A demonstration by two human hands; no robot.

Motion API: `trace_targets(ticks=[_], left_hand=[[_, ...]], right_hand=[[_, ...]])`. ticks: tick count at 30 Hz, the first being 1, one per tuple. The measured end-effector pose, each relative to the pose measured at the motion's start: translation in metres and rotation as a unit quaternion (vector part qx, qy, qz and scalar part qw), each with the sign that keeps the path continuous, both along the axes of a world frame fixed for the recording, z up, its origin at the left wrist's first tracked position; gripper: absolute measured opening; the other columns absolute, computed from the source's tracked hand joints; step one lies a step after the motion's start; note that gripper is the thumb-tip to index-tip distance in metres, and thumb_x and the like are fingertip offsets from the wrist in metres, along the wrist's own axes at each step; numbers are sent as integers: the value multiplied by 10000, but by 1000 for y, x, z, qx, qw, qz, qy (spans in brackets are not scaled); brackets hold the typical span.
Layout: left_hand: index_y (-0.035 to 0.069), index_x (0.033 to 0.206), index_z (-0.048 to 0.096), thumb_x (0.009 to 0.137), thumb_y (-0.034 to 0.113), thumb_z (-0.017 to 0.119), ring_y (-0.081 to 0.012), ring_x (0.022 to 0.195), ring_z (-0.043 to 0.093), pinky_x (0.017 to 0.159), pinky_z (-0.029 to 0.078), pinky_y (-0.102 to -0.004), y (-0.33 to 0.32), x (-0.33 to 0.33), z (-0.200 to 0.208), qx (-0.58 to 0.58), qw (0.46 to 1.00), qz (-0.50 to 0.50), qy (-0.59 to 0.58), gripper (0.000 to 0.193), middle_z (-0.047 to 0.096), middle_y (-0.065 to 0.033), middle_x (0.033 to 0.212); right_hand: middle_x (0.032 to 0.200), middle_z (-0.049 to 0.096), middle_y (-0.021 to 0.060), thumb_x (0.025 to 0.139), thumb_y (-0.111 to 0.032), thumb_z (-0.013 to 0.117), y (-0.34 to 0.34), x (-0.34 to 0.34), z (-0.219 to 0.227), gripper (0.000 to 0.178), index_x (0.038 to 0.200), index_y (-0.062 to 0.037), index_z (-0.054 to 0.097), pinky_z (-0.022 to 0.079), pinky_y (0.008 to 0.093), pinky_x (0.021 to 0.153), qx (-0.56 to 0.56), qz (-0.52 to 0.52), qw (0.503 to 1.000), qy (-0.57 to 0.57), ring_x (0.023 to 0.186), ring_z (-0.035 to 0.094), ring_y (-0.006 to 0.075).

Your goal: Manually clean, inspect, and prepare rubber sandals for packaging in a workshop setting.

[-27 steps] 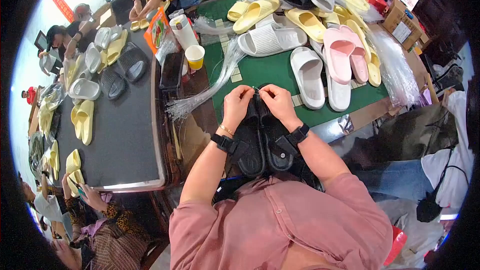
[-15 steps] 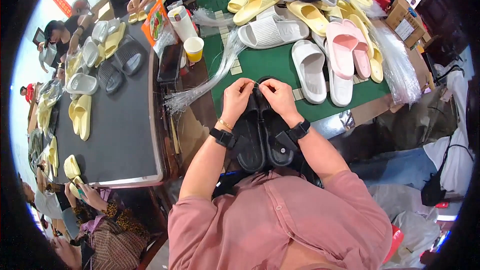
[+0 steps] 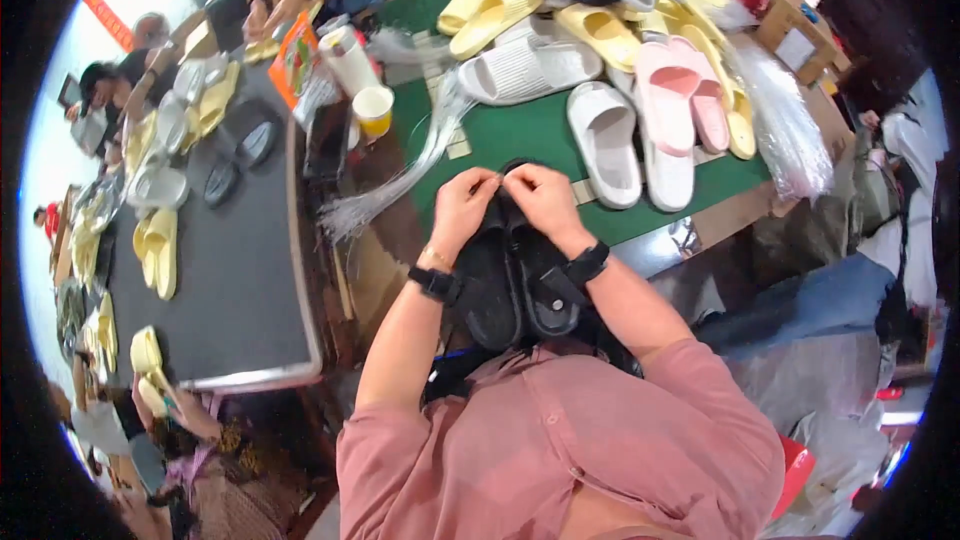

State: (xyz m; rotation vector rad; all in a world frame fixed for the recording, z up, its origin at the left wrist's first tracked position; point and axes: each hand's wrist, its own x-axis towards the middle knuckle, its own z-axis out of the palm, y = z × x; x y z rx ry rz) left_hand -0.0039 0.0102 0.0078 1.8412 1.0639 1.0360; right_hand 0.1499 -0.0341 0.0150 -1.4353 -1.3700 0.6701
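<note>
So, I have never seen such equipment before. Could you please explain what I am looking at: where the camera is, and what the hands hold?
There is no machine here: the left hand and right hand are a person's own, bare, with black straps at the wrists. A wide fisheye camera worn on the head looks down, so straight edges bend near the rim. Both hands meet, fingers curled, at the far end of a pair of black open-heeled slippers; anything pinched between the fingertips is too small to tell. Beyond, a green tabletop bears light grey ribbed slippers, pale pink slippers and pale yellow slippers. A bundle of thin, clear strands lies toward its left.
</note>
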Motion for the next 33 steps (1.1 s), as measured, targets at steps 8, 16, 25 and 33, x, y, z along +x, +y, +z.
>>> trace_targets(ticks=[8, 16, 25, 33], left_hand=[[-17, 1035, 647, 937, 104, 584, -70, 707, 539, 642, 442, -222, -3, -7, -16, -91, 991, -6, -100, 169, 624, -7, 822], [-16, 970, 673, 923, 104, 604, -55, 673, 519, 598, 413, -210, -4, -1, -9, -112, 989, -13, -93, 146, 606, 15, 763], [-15, 964, 673, 916, 86, 609, -57, 689, 511, 615, 399, -201, 1, -6, -14, -116, 982, -13, -146, 129, 598, 20, 774], [-22, 961, 676, 906, 74, 612, -67, 710, 538, 636, 431, -216, 1, -6, -6, -91, 993, -30, -68, 128, 622, 6, 796]], right_hand=[[785, 665, 141, 825, -172, 633, -5, 2, -8, 167, 849, -11, 668, 502, 347, 651, 52, 14, 997, -47, 720, 651, 270], [796, 658, 129, 834, -216, 630, -3, 7, -14, 195, 840, -24, 665, 492, 392, 692, 74, 15, 993, -92, 768, 625, 310], [810, 662, 120, 834, -216, 620, 0, 4, -13, 194, 835, -28, 663, 494, 404, 725, 61, 23, 994, -90, 793, 625, 312], [808, 663, 120, 829, -209, 618, 1, 5, -14, 188, 828, -28, 665, 498, 403, 727, 70, 24, 992, -102, 795, 626, 310]])
